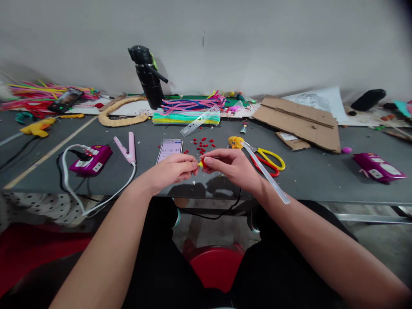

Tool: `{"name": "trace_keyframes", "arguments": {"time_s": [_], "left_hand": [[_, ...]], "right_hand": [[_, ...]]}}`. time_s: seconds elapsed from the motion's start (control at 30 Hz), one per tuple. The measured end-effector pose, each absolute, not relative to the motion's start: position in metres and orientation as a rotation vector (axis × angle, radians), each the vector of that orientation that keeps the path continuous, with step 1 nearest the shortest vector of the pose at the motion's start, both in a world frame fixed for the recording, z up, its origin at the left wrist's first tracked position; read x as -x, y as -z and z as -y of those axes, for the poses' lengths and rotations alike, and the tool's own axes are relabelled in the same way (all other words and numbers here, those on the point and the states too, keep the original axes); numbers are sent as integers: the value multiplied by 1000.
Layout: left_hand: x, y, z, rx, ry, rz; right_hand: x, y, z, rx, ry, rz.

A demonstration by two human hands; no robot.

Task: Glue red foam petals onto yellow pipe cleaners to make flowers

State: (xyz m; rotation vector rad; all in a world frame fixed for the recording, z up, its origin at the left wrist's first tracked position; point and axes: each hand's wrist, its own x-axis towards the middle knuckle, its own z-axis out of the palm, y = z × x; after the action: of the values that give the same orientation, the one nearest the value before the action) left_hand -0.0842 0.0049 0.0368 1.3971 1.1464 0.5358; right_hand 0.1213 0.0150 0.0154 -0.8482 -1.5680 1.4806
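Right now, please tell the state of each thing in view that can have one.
Right hand, holding a small red piece
Left hand, fingertips at its yellow end
Near phone, screen lit
Far phone, screen lit
Scissors, handles spread
Pink straightener, arms apart
Left power strip, plugs inserted
Right power strip, no plug visible
Black bottle, standing
Glue guns, sticks protruding

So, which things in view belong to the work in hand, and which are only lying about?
Likely belonging: the held red-and-yellow piece, red bits, scissors, glue gun beside them.

Apparently only lying about: black bottle, pink hair straightener, clear ruler, cardboard.
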Motion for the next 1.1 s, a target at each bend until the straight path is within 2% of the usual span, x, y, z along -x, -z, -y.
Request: {"name": "trace_keyframes", "arguments": {"time_s": [0.4, 0.67, 1.1], "left_hand": [[84, -39, -4, -1416, -515, -1164], [87, -42, -4, -1438, -496, -1156], [90, -40, -4, -1469, -389, -1126]], "right_hand": [[-122, -11, -17, 851, -1461, 1530], [-123, -9, -21, 965, -1225, 1579], [-122, -2, -22, 925, -1345, 1636]]}}
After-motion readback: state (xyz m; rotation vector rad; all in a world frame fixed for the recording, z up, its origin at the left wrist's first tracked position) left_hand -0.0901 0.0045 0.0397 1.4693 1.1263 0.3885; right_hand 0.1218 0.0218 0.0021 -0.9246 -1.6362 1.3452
